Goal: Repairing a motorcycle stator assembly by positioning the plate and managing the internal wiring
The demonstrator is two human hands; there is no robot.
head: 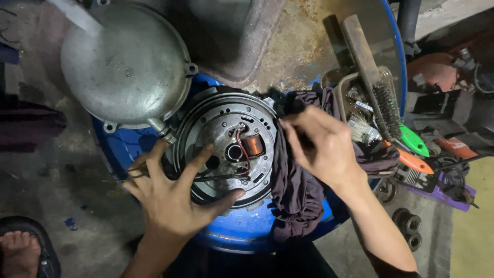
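Far left of the round stator plate, low in the corner: a bare foot in a dark sandal on the concrete floor. Up and left of the plate, touching its rim: a domed grey metal cover, tilted, resting partly on the blue drum that carries everything. On the plate's lower-left edge: the left hand, fingers spread wide and pressed flat, thumb along the near rim, gripping nothing, only steadying. At the plate's centre: a hub hole, and just right of it a copper coil with a red wire looping off it; thin dark leads run left under the fingers. Just right of the plate, draped over the drum's edge: a dark rag. Above the rag, at the plate's right rim: the right hand, fingers curled and pinched on a fold of that cloth. Further right of the plate: a wire brush with wooden handle lying across a small tray, then green and orange tool handles. Judged risks: rag snagging the red wire or fine coil windings and tearing them; the left palm pressing the thin leads against sharp plate edges; the tilted cover sliding off the drum if the plate gets shoved.
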